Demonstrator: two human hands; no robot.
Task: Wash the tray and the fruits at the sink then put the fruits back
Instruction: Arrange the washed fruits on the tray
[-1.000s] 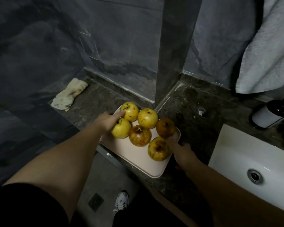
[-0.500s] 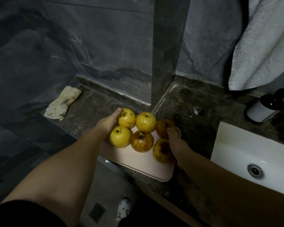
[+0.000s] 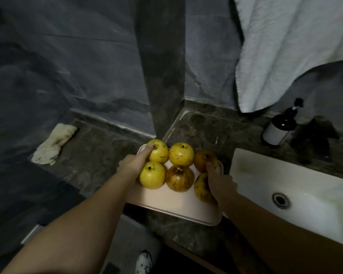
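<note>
A pale pink tray (image 3: 172,202) carries several fruits on the dark stone counter (image 3: 99,155), its near corner past the counter's front edge. Three fruits are yellow (image 3: 181,154) and three are brown-blotched (image 3: 179,180). My left hand (image 3: 132,165) grips the tray's left edge, with one digit lying against the far-left yellow fruit (image 3: 158,151). My right hand (image 3: 220,182) grips the right edge, thumb up between the two right-hand brownish fruits (image 3: 203,159). The white sink (image 3: 285,175) lies just right of the tray.
A dark soap pump bottle (image 3: 279,129) stands behind the sink, under a hanging white towel (image 3: 281,46). A crumpled cloth (image 3: 53,144) lies at the counter's far left. A stone pillar (image 3: 162,76) rises behind the tray. My shoe (image 3: 144,262) shows on the floor below.
My right hand slid from the tray's near right side forward to beside the fruits, thumb now over them. My left hand stayed on the left edge.
</note>
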